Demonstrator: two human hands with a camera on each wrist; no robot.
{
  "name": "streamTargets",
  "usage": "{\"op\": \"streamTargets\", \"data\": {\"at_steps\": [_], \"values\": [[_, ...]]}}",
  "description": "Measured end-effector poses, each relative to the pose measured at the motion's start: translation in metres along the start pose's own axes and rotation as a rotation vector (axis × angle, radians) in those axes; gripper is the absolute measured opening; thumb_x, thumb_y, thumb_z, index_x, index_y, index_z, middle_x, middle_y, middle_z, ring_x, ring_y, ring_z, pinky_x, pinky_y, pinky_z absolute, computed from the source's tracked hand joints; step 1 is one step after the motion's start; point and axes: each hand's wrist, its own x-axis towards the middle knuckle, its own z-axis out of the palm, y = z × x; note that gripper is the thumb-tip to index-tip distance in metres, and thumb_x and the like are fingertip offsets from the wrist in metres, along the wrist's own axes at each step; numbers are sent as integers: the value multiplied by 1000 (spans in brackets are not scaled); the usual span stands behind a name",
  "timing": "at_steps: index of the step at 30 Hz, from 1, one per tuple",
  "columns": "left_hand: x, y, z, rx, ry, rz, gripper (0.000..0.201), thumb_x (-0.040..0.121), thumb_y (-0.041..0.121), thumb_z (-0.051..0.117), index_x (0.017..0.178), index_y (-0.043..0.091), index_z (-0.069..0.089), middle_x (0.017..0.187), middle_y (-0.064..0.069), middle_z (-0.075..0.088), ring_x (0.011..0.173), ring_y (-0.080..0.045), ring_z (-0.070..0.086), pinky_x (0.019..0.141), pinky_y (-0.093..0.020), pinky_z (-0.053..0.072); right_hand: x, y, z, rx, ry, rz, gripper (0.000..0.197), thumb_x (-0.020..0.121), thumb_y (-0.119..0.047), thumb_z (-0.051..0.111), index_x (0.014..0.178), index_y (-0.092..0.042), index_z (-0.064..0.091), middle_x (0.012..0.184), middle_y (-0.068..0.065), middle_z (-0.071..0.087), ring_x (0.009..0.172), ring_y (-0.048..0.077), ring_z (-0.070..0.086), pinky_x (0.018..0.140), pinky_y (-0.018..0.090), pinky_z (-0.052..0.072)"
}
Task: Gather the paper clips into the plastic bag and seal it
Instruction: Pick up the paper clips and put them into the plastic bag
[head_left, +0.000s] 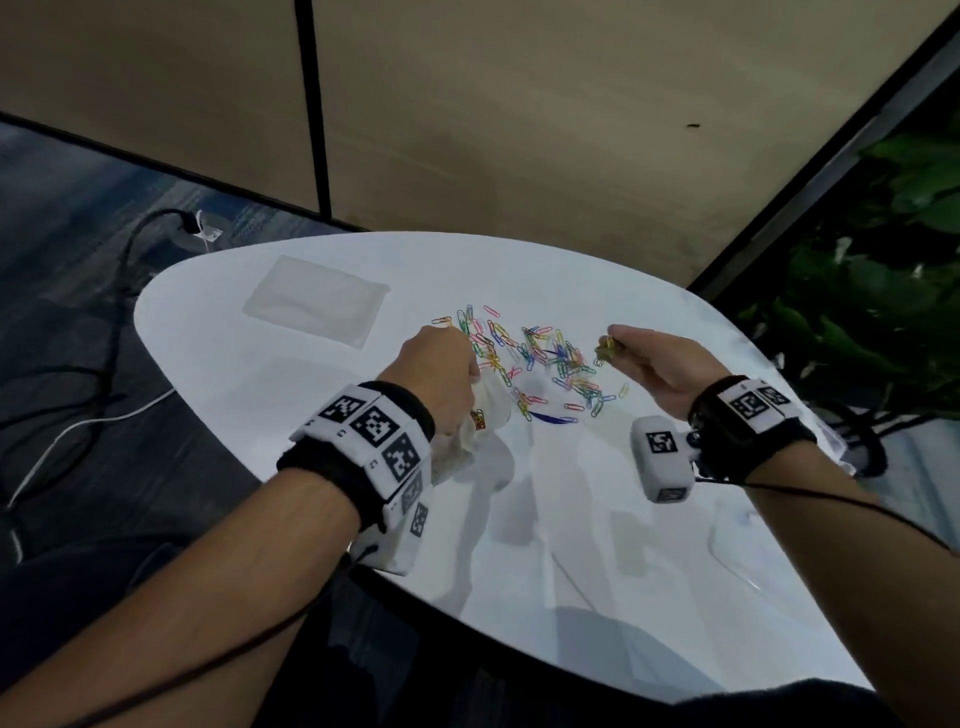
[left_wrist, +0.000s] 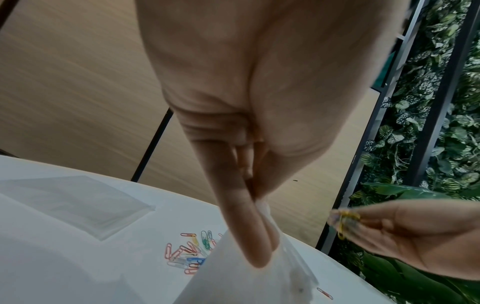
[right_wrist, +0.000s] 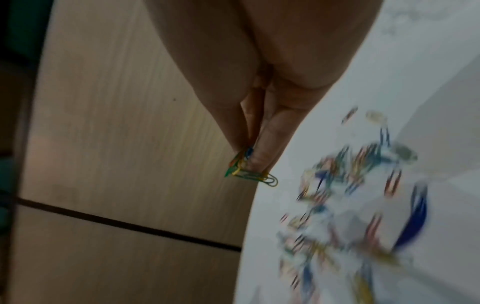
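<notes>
We see the left hand (head_left: 435, 375) pinching the rim of the plastic bag (head_left: 480, 423), held just above the white table (head_left: 597, 571) at the near left of the scattered paper clips (head_left: 540, 358). The right hand (head_left: 658, 366), raised at their right, pinches a small bunch of clips (head_left: 604, 351) between closed fingertips.

Paper clips (head_left: 535, 358) on table (head_left: 623, 571), spare bags (head_left: 317, 306) far left.
</notes>
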Motion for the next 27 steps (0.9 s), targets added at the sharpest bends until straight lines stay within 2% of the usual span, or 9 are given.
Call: {"op": "streamTargets", "data": {"at_steps": [3, 7, 10, 12, 15, 18, 21, 23, 27], "values": [[-1, 2, 3, -15, 11, -1, 26, 95, -2, 56, 115, 6, 72, 103, -18, 73, 92, -34, 73, 84, -41, 63, -43, 6, 29, 161, -140, 81, 14, 92, -8, 63, 100, 2, 67, 92, 12, 73, 85, 17, 73, 78, 21, 59], [-3, 4, 8, -29, 38, -4, 24, 95, 2, 56, 111, 7, 73, 102, -19, 74, 92, -36, 73, 85, -41, 62, -79, 40, 71, 159, -260, 120, 13, 93, -7, 61, 101, 2, 67, 87, 11, 73, 82, 17, 72, 77, 22, 59], [-1, 1, 9, -51, 56, -6, 19, 93, 3, 60, 106, 7, 73, 97, -19, 74, 90, -37, 74, 83, -42, 63, -87, 65, 90, -61, -236, 22, 19, 84, 1, 69, 103, 2, 68, 88, 14, 71, 79, 22, 69, 81, 29, 60], [1, -1, 10, -73, 49, -12, 18, 90, 1, 63, 102, 7, 75, 93, -19, 75, 88, -36, 74, 80, -43, 63, -84, 74, 94, -327, -182, -155, 18, 73, 2, 78, 90, -5, 74, 85, 12, 73, 77, 23, 70, 82, 34, 60], [5, -5, 11, -88, 49, -18, 19, 89, -2, 61, 99, 7, 75, 86, -18, 74, 82, -34, 75, 77, -42, 64, -77, 76, 100, -673, -145, -384, 12, 70, -2, 77, 73, -13, 76, 70, 2, 73, 63, 11, 68, 70, 29, 60], [7, -7, 10, -83, 59, -13, 21, 92, -4, 57, 96, 4, 76, 75, -17, 74, 69, -31, 76, 71, -42, 65, -67, 74, 106, -880, -179, -521, 10, 75, -4, 73, 78, -13, 77, 68, -2, 71, 58, 6, 64, 65, 22, 57], [7, -6, 8, -95, 72, -16, 21, 94, -2, 54, 96, 1, 75, 71, -17, 74, 61, -30, 76, 66, -42, 65, -60, 72, 107, -1049, -253, -558, 20, 81, -1, 64, 89, -11, 79, 80, 1, 75, 65, 8, 63, 63, 5, 45], [6, -7, 8, -102, 76, -24, 21, 95, -1, 53, 96, 1, 74, 68, -16, 74, 59, -28, 76, 68, -41, 65, -57, 68, 105, -1083, -305, -550, 25, 79, 1, 62, 91, -12, 79, 83, 1, 76, 68, 7, 62, 62, 1, 42], [5, -6, 7, -125, 70, -13, 21, 96, 0, 55, 97, 3, 75, 72, -16, 73, 60, -30, 76, 68, -42, 65, -56, 63, 104, -1059, -293, -554, 12, 72, -4, 74, 80, -12, 79, 76, 0, 75, 64, 5, 63, 65, 12, 48]]}}
